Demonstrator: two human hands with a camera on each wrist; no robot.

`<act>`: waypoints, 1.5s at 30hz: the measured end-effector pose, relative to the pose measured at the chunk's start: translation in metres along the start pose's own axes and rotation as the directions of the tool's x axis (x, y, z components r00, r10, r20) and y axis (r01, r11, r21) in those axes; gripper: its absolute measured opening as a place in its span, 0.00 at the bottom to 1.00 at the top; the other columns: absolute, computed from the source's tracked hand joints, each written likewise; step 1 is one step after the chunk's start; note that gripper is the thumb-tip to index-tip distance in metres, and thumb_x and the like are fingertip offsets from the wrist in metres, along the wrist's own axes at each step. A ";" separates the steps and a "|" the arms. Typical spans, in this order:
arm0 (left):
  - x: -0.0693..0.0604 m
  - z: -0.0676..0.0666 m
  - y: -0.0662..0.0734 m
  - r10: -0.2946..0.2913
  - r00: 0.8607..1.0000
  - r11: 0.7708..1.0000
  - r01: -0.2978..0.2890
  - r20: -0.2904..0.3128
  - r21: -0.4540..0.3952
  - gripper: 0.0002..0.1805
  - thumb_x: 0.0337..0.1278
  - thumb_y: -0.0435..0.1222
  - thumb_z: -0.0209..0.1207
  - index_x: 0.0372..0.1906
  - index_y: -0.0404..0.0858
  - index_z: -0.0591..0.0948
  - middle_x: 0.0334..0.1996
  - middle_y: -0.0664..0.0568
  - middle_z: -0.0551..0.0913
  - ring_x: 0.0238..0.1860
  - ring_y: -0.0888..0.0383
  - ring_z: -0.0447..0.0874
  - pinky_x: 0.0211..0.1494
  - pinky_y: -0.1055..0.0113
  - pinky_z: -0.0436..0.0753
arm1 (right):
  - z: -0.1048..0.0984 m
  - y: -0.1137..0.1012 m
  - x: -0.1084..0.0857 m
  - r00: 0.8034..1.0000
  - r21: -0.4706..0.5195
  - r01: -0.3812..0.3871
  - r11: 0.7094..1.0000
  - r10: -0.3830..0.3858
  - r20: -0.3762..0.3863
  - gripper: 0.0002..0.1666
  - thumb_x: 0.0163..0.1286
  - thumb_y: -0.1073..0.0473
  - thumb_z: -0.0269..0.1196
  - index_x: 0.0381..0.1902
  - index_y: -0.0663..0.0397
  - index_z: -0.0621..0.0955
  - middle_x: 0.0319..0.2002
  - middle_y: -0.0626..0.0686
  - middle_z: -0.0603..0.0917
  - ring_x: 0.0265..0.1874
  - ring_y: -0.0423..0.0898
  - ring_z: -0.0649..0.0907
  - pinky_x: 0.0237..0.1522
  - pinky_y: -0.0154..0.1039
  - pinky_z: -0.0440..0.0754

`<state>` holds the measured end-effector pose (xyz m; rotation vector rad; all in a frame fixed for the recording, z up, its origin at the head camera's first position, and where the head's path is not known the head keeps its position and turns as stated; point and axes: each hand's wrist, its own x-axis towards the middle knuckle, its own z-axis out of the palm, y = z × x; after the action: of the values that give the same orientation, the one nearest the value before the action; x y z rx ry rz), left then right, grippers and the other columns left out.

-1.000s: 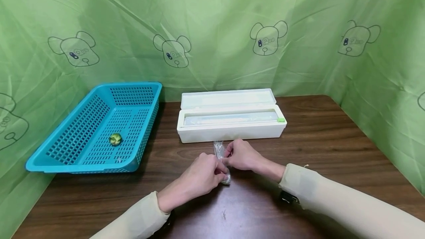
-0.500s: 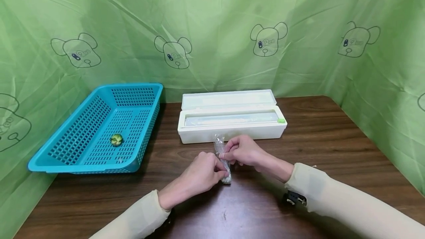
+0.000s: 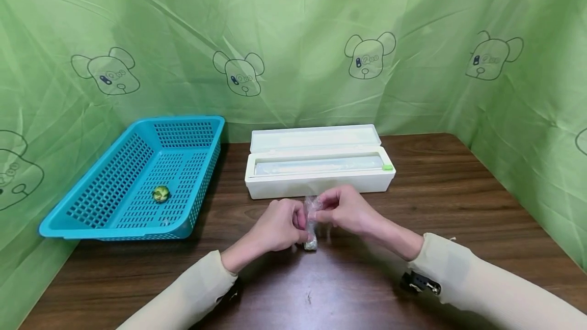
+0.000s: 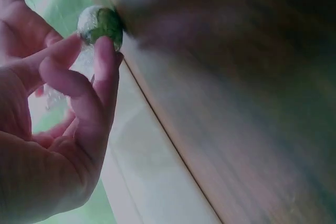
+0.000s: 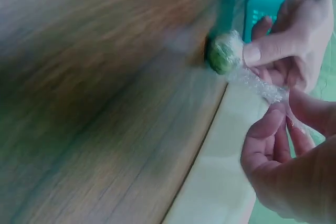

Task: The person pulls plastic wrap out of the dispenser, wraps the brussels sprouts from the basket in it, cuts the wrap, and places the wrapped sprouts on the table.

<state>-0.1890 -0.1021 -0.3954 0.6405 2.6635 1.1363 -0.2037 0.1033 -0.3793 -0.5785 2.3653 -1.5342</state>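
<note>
A small green ball, like a brussels sprout, wrapped in clear film (image 4: 107, 23) shows at the fingertips of the left hand (image 4: 63, 98), which pinches it. In the right wrist view the wrapped sprout (image 5: 223, 55) has a twisted tail of film (image 5: 262, 86) running from it. The right hand (image 5: 289, 156) pinches that tail between thumb and fingers. From the head, the left hand (image 3: 277, 225) and right hand (image 3: 350, 211) are close together, with the wrapped sprout (image 3: 310, 244) low between them, just above or on the table.
Behind the hands a white film box (image 3: 321, 185) stands with its lid (image 3: 316, 138) raised and a roll inside. At the left is a blue basket (image 3: 202, 187) holding another sprout (image 3: 161, 194). Green cloth (image 3: 302, 24) hangs around the brown table (image 3: 458, 208).
The right hand has moved slightly right, still gripping the film. The left hand has shifted a little up, and the wrapped sprout now sits slightly higher and more upright under the film tail.
</note>
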 end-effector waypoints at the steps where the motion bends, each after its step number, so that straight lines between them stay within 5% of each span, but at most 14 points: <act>1: 0.001 -0.001 -0.001 0.002 1.000 1.000 -0.002 -0.004 -0.001 0.15 0.46 0.28 0.79 0.26 0.41 0.81 0.18 0.60 0.82 0.17 0.64 0.82 0.30 0.67 0.82 | 0.000 0.000 -0.002 0.999 -0.021 0.053 0.998 -0.053 -0.001 0.03 0.63 0.69 0.74 0.31 0.58 0.89 0.26 0.50 0.87 0.26 0.43 0.80 0.27 0.34 0.78; 4: 0.003 -0.002 -0.003 0.023 1.000 1.000 -0.023 0.003 -0.009 0.13 0.46 0.24 0.76 0.29 0.41 0.82 0.20 0.60 0.84 0.21 0.64 0.83 0.31 0.67 0.82 | 0.003 0.001 -0.010 0.987 -0.069 0.158 0.985 -0.157 0.011 0.05 0.64 0.69 0.74 0.31 0.55 0.91 0.28 0.49 0.90 0.30 0.45 0.85 0.34 0.35 0.83; 9: 0.004 -0.002 -0.003 0.040 0.999 0.999 -0.039 0.036 -0.023 0.13 0.50 0.22 0.70 0.24 0.43 0.85 0.18 0.59 0.83 0.15 0.62 0.82 0.26 0.67 0.83 | 0.008 0.004 -0.023 0.975 -0.086 0.218 0.972 -0.213 0.058 0.06 0.65 0.68 0.75 0.34 0.52 0.92 0.31 0.43 0.91 0.33 0.44 0.89 0.39 0.38 0.87; 19: 0.000 -0.002 -0.002 -0.082 0.994 0.987 0.091 0.076 -0.129 0.08 0.55 0.24 0.70 0.28 0.39 0.91 0.18 0.56 0.87 0.16 0.57 0.86 0.21 0.64 0.84 | 0.018 0.011 -0.035 0.963 -0.138 0.258 0.956 -0.243 0.120 0.12 0.62 0.70 0.75 0.29 0.45 0.91 0.28 0.36 0.88 0.32 0.36 0.86 0.39 0.38 0.86; 27: -0.006 -0.006 0.002 -0.089 0.991 0.982 0.104 0.097 -0.157 0.09 0.57 0.21 0.63 0.33 0.33 0.91 0.23 0.54 0.88 0.21 0.55 0.88 0.24 0.65 0.84 | 0.025 0.016 -0.041 0.922 -0.214 0.381 0.899 -0.353 0.158 0.14 0.63 0.72 0.74 0.31 0.44 0.90 0.30 0.33 0.88 0.33 0.32 0.86 0.40 0.38 0.87; 35: -0.010 -0.010 0.008 -0.099 0.987 0.989 0.111 0.123 -0.095 0.04 0.63 0.35 0.70 0.35 0.39 0.93 0.18 0.57 0.87 0.21 0.55 0.89 0.23 0.65 0.82 | 0.025 0.018 -0.042 0.921 -0.222 0.374 0.901 -0.333 0.201 0.12 0.64 0.70 0.74 0.30 0.46 0.90 0.33 0.36 0.90 0.36 0.32 0.87 0.42 0.33 0.86; 45: -0.010 -0.006 0.006 -0.009 0.996 1.000 0.011 0.093 -0.022 0.03 0.55 0.27 0.75 0.34 0.33 0.92 0.17 0.57 0.86 0.18 0.64 0.82 0.22 0.69 0.80 | 0.025 0.019 -0.041 0.942 -0.209 0.307 0.929 -0.265 0.204 0.13 0.64 0.71 0.74 0.28 0.45 0.90 0.35 0.36 0.90 0.38 0.33 0.87 0.45 0.35 0.86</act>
<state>-0.1804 -0.1066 -0.3875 0.6583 2.5693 1.1042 -0.1604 0.1094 -0.4062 -1.1110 2.4258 -1.2476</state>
